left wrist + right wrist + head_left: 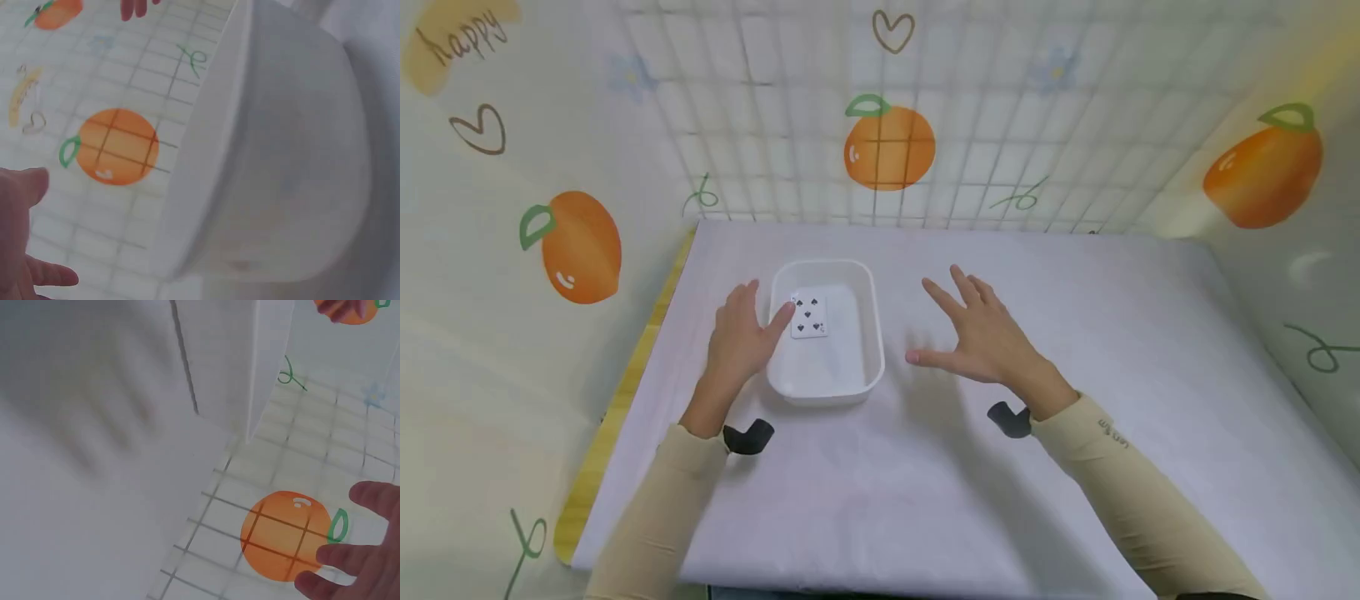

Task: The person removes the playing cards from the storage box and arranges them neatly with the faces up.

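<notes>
A white rectangular tub (874, 350) stands on the table, with a five of spades playing card (808, 321) lying face up inside it, toward its left side. My left hand (741, 337) hovers at the tub's left rim, fingers extended and thumb reaching over the edge near the card; whether it touches the rim I cannot tell. To the right of the tub, my right hand (981, 333) is spread above the table and holds nothing. The left wrist view shows the tub's outer wall (294, 156) close up, beside the left fingers.
A pale cloth (880, 500) covers the table, and a yellow wooden edge (617, 417) shows along the left. Behind stands a translucent curtain (790, 108) with printed oranges, over a wire grid. Black wrist mounts (748, 437) sit beneath both forearms.
</notes>
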`<action>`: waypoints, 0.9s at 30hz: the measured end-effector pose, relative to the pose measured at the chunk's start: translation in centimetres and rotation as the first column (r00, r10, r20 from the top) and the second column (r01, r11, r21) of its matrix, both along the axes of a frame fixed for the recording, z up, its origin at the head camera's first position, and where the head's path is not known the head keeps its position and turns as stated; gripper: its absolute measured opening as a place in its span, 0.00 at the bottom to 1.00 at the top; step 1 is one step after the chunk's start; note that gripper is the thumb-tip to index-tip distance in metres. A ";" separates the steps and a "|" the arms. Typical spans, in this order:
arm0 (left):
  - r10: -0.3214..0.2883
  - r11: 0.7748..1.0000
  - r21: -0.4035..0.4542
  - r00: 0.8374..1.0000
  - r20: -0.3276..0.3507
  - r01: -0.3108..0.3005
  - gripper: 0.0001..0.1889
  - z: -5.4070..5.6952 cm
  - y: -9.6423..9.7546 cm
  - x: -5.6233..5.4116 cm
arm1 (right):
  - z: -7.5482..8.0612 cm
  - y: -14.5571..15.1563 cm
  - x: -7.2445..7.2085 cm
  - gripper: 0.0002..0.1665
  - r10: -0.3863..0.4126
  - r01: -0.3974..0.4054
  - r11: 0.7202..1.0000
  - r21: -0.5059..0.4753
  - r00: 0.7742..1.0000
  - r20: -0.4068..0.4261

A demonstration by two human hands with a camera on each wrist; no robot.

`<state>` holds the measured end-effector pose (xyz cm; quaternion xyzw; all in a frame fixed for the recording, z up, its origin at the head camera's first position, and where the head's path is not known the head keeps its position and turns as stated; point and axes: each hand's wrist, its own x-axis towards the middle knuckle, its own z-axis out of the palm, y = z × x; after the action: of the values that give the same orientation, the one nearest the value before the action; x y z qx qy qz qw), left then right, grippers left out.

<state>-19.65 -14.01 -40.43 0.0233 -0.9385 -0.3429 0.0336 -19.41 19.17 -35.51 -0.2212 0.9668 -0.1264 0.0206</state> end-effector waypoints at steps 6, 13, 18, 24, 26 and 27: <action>0.134 0.946 0.288 0.989 0.069 -0.148 0.35 -3.3 -0.4 0.9 | -0.1 -1.5 -1.0 0.62 0.040 -0.041 0.999 -0.034 0.999 -0.029; 0.198 0.847 0.463 0.963 0.183 -0.263 0.34 -5.5 0.0 1.2 | -0.5 -3.8 -2.1 0.62 0.080 -0.081 0.995 -0.056 0.996 -0.031; 0.195 0.804 0.525 0.958 0.212 -0.280 0.32 -6.6 0.2 1.0 | -0.8 -4.8 -2.8 0.61 0.087 -0.089 0.994 -0.067 0.996 -0.027; 0.197 0.758 0.602 0.968 0.156 -0.252 0.29 -7.8 0.1 0.5 | -1.0 -5.9 -3.7 0.60 0.101 -0.103 0.990 -0.101 0.994 -0.028; 0.205 0.738 0.626 0.968 0.146 -0.251 0.27 -7.8 0.0 0.4 | -1.1 -6.4 -4.0 0.60 0.107 -0.109 0.988 -0.110 0.994 -0.024; 0.210 0.728 0.636 0.967 0.147 -0.255 0.27 -7.8 -0.1 0.3 | -1.1 -6.6 -4.2 0.60 0.109 -0.111 0.987 -0.114 0.994 -0.021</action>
<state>-19.35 -14.10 -48.20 0.1618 -0.7510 -0.6392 0.0354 -23.56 12.53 -36.61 -0.2760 0.9443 -0.1790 0.0075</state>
